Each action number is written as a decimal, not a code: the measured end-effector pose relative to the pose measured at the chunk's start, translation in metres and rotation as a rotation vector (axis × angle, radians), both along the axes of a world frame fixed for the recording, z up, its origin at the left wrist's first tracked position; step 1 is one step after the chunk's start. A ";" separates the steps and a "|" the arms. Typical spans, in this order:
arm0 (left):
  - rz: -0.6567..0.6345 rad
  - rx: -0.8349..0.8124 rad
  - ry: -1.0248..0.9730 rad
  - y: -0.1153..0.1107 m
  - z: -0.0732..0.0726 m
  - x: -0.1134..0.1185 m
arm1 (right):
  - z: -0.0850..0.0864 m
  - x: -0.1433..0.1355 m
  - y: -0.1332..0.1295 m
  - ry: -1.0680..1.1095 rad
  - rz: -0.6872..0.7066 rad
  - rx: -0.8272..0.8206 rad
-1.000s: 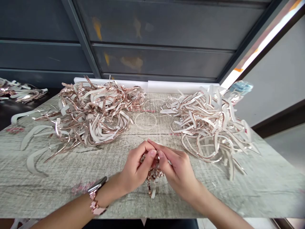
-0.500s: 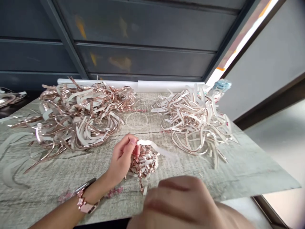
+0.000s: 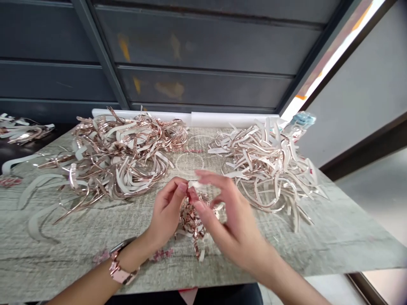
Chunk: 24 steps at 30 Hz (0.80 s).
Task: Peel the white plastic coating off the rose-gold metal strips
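My left hand [image 3: 168,206], wearing a watch with a pink strap, pinches a short length of white-and-rose-gold strip [image 3: 194,184] between thumb and fingertips. Facing it is my right hand [image 3: 233,218], slightly blurred, its thumb and fingers spread around the strip; any contact with it is hard to make out. Under both hands a small bunch of crinkled rose-gold and white strips [image 3: 191,222] lies on the table, partly covered by my right hand. One crinkled tail of the bunch points toward the front edge.
A large heap of shiny strips [image 3: 127,144] spreads over the left of the wood-grain table [image 3: 333,241], and another pile [image 3: 263,156] over the right. White rolls [image 3: 235,119] line the back by a dark panelled wall. A pale-blue wrapped item [image 3: 302,119] sits back right.
My right hand has come from the near foreground up to the strip, with its fingers now spread. My left hand keeps its pinch. The view has shifted slightly.
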<state>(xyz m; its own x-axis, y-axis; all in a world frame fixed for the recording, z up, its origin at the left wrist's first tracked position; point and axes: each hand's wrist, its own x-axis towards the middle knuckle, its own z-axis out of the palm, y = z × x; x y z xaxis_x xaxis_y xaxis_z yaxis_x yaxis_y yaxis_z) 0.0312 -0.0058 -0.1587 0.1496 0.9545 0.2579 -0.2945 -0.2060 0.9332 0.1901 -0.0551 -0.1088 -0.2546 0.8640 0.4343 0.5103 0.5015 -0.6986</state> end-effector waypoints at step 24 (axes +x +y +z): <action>-0.137 0.117 0.163 -0.004 0.000 -0.002 | -0.021 -0.011 0.043 0.682 0.104 -0.666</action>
